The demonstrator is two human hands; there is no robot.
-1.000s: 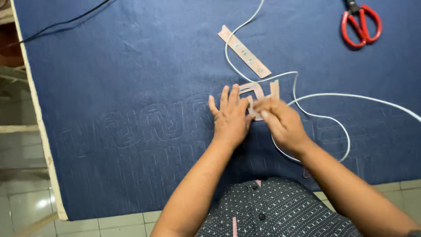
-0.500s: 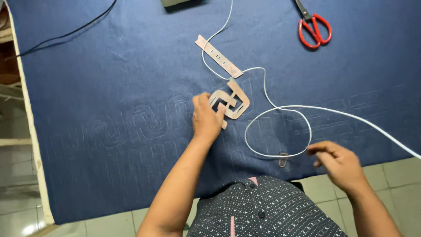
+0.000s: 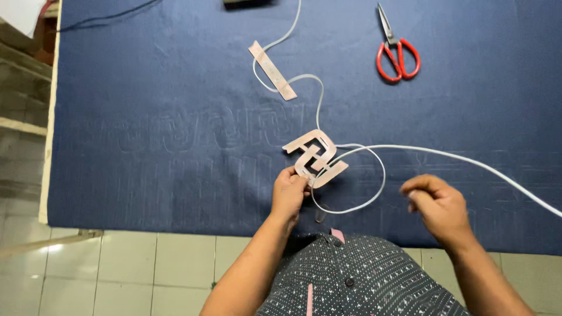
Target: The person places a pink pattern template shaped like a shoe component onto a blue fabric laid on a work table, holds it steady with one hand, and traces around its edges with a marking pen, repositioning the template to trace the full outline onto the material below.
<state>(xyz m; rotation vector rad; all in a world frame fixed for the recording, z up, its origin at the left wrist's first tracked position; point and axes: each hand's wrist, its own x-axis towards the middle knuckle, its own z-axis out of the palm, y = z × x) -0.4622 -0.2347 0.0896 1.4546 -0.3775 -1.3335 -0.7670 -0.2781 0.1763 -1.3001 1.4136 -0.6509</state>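
Left hand [image 3: 290, 193] pinches the near edge of a flat pinkish-beige cutout [image 3: 316, 157], an angular maze-like shape of interlocking bars, thin and stiff-looking, lying on the blue cloth [image 3: 146, 117] near the front edge of the table. Fingers curled onto the piece, thumb side on its lower left corner. Right hand [image 3: 439, 205] hovers off to the right, well apart from the cutout, fingers loosely curled with thumb and fingertips close together; cannot tell if it grips anything. White cord [image 3: 351, 208], smooth and round, loops just below and right of the cutout, then runs off to the right edge and also up toward the top. Narrow beige strip [image 3: 272, 70] lies diagonal farther up, cord passing beside it. Red-handled scissors [image 3: 397, 50] with metal blades lie closed at upper right. Cloth is matte, faintly embossed with letter outlines. Pale tiled floor [image 3: 134, 269] below.
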